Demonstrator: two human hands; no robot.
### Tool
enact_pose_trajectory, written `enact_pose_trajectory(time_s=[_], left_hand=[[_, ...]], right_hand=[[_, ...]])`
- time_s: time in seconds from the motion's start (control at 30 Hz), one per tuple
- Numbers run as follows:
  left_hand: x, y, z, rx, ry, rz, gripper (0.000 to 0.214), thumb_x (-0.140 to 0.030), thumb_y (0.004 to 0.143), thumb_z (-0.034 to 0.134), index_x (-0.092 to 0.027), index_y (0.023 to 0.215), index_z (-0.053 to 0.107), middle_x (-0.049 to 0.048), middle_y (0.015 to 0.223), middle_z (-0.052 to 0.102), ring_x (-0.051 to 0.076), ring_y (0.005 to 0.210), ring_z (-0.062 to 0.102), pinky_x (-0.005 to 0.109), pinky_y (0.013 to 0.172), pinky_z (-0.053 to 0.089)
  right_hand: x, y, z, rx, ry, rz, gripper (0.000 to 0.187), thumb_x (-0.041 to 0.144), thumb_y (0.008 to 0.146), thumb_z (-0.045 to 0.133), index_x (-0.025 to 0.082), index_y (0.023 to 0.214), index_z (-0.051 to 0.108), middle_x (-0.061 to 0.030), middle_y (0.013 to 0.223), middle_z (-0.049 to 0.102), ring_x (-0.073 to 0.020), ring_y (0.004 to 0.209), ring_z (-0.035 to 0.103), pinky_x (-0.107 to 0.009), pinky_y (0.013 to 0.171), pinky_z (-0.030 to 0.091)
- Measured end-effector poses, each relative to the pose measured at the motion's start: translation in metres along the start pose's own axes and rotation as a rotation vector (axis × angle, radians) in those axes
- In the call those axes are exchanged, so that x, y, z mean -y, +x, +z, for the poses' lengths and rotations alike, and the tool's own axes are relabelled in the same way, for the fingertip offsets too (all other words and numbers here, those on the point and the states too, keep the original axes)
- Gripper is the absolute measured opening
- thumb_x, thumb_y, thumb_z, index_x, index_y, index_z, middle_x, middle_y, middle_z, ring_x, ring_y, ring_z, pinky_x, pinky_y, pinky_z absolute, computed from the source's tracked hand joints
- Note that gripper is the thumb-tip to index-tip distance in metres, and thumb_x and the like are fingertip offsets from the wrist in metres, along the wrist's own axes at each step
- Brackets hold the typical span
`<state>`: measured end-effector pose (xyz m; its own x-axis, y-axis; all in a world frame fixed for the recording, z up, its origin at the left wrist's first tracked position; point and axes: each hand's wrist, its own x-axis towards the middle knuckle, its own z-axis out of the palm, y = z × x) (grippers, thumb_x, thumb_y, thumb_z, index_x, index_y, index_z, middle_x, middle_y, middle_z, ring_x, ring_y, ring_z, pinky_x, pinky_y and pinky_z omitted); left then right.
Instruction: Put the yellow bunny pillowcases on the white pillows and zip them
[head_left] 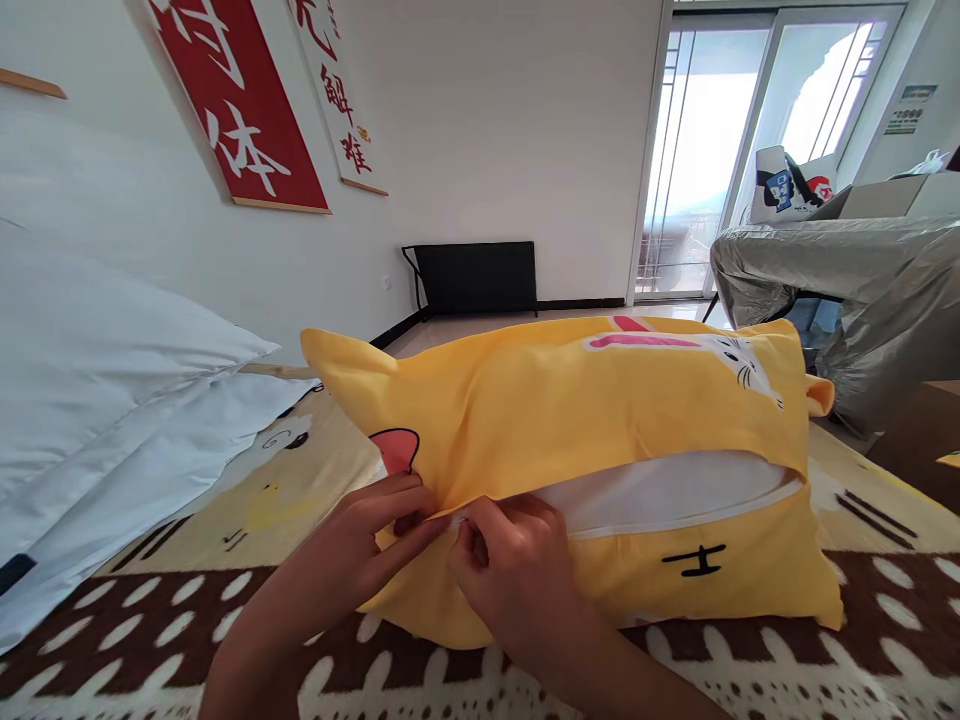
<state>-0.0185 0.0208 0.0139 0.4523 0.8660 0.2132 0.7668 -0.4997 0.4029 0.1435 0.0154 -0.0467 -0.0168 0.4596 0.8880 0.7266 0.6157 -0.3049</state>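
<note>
A yellow pillowcase [525,400] with a rabbit print lies in front of me, with a white pillow [675,490] inside it. The pillow shows through a long gap along the near side of the case. At the left end of that gap, my left hand [390,520] pinches the edge of the yellow cloth. Close beside it, my right hand [517,560] is closed with thumb and forefinger pressed together at the same edge. What lies between the right fingertips is too small to make out, perhaps the zip or the cloth's rim.
A patterned blanket [150,620] lies under the pillow. White bedding [112,400] rises at the left. Beyond stand a black panel [476,278] by the wall and a silver-covered table [832,250] with boxes at the right.
</note>
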Motion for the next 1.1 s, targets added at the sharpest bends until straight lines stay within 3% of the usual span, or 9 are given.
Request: enact_pose_trajectory(time_s=[0.53, 0.7, 1.1], left_hand=[[0.0008, 0.0018, 0.0005, -0.03, 0.029, 0.046, 0.036, -0.042, 0.092, 0.038, -0.018, 0.072, 0.057, 0.0019, 0.075, 0.059, 0.014, 0.071, 0.052, 0.021, 0.063, 0.042], [0.0044, 0.003, 0.0046, -0.052, 0.034, -0.009, 0.035, -0.043, 0.092, 0.039, -0.018, 0.071, 0.053, -0.0002, 0.071, 0.055, 0.012, 0.066, 0.05, 0.021, 0.06, 0.04], [0.0082, 0.004, 0.006, -0.045, 0.049, 0.009, 0.035, -0.041, 0.093, 0.038, -0.018, 0.07, 0.051, -0.0014, 0.068, 0.053, 0.011, 0.064, 0.049, 0.021, 0.059, 0.039]], right_hand=[[-0.0002, 0.0016, -0.0008, -0.002, 0.014, 0.006, 0.019, 0.01, 0.071, 0.045, 0.021, 0.055, 0.044, 0.0036, 0.048, 0.049, -0.0108, 0.049, 0.047, -0.024, 0.053, 0.032], [-0.0001, -0.0012, 0.0008, -0.004, 0.022, 0.032, 0.018, 0.011, 0.072, 0.045, 0.021, 0.057, 0.044, 0.0047, 0.047, 0.047, -0.0106, 0.049, 0.045, -0.024, 0.054, 0.03], [-0.0008, -0.0016, 0.0023, 0.0, 0.027, 0.037, 0.016, 0.011, 0.071, 0.045, 0.021, 0.059, 0.044, 0.0054, 0.047, 0.046, -0.011, 0.049, 0.042, -0.025, 0.055, 0.028]])
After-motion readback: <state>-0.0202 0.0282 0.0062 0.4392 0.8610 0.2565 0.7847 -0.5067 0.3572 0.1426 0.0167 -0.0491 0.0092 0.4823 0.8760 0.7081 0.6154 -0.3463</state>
